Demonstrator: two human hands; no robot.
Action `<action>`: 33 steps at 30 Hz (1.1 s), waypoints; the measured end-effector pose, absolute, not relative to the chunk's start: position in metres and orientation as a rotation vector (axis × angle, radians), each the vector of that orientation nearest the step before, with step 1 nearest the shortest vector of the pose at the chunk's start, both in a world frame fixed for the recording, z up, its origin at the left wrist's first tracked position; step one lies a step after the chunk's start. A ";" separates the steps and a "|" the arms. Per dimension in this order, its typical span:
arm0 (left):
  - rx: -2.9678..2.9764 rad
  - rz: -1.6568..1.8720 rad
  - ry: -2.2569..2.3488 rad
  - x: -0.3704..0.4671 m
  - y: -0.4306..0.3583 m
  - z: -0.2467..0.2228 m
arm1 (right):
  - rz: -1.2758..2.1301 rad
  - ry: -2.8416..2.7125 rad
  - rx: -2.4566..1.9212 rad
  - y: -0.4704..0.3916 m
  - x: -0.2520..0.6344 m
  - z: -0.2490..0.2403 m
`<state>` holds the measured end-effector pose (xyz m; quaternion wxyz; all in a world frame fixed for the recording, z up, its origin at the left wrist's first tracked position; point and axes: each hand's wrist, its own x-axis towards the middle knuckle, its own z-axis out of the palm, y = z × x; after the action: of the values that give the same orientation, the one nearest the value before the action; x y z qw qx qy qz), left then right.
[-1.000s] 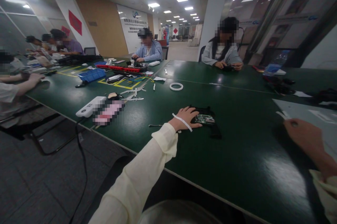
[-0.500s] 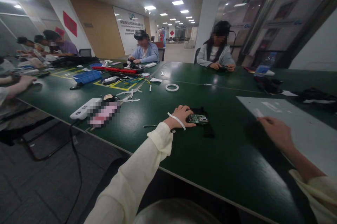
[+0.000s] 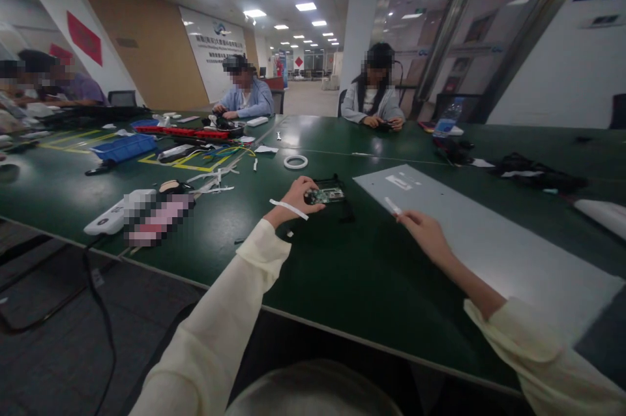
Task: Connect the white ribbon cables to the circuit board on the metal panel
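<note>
My left hand [image 3: 296, 199] is closed on the left end of a green circuit board [image 3: 328, 195], its thumb along the near edge. Under and around the board is a black frame [image 3: 348, 210] lying on the green table. A strip of white tape [image 3: 289, 208] is stuck across my left wrist. At the near left corner of a grey panel [image 3: 469, 240], my right hand [image 3: 424, 233] pinches the end of a short white tape strip [image 3: 392, 205]. Other white tape pieces [image 3: 399, 182] lie on the panel further back.
A white tape roll [image 3: 295, 162] lies beyond my left hand. To the left are a pink pixelated object [image 3: 161, 217], a white power bank-like box [image 3: 115, 214], tape scraps [image 3: 215, 181] and a blue basket [image 3: 124, 148]. Two people sit across the green table [image 3: 342, 285].
My view has turned right, so the scene sits further left. My right hand has come to the white tape strip at the panel's corner. My left hand remains on the circuit board.
</note>
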<state>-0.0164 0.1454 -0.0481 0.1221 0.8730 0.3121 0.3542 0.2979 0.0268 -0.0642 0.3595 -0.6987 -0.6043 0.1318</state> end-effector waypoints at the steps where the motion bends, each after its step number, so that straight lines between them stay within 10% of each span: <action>1: 2.524 1.064 0.915 -0.022 0.147 -0.042 | 0.372 -1.598 -1.756 0.025 0.292 -0.063; 33: 2.674 0.695 0.529 0.053 0.132 -0.068 | 0.691 -2.350 -0.775 -0.032 0.191 -0.047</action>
<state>0.0528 0.1323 -0.0682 0.1638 0.9377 0.1856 0.2437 0.1915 -0.0320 -0.0468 0.2822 -0.2894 -0.8775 0.2581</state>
